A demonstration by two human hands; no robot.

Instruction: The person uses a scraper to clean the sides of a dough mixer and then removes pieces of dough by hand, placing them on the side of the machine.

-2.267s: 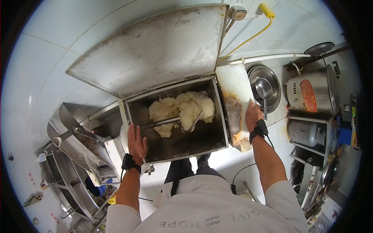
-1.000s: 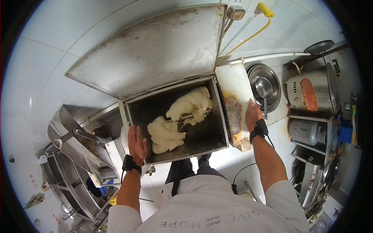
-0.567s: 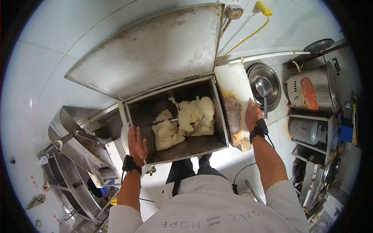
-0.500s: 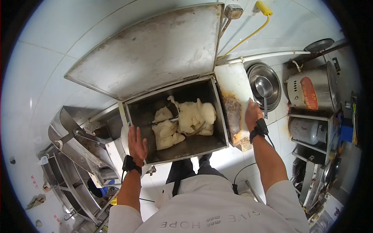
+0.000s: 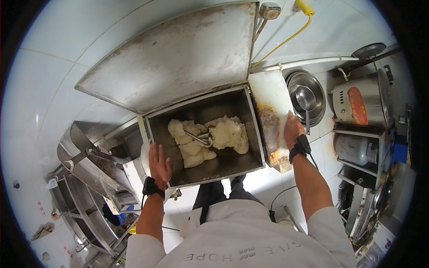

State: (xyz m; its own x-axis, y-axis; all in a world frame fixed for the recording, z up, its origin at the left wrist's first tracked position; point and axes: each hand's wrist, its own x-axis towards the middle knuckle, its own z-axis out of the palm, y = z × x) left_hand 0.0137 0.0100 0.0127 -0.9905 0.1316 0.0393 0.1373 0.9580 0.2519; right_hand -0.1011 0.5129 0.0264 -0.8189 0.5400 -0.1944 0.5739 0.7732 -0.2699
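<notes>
Lumps of pale dough (image 5: 230,135) lie in the metal trough (image 5: 214,171) of a dough mixer, around a curved metal mixing arm (image 5: 199,138). My left hand (image 5: 159,165) rests flat against the trough's left end, fingers stretched upward and holding nothing. On the other side, my right hand (image 5: 293,131) lies along the outer edge of the mixer's rusty white housing (image 5: 269,102). Its fingers are extended and partly seen edge-on, with no object in them. Behind the trough the mixer's lid (image 5: 178,58) stands raised. Both wrists wear black straps with small devices.
Nested metal basins (image 5: 316,94) with a ladle (image 5: 305,99) sit at the right, before a large steel pot (image 5: 362,100) on a stand. Steel troughs and racks (image 5: 80,201) fill the left. A yellow cable (image 5: 286,47) runs along the wall.
The mixing arm has turned, and the dough has shifted and changed shape around it; more of the arm shows at the middle. Both hands stay in place.
</notes>
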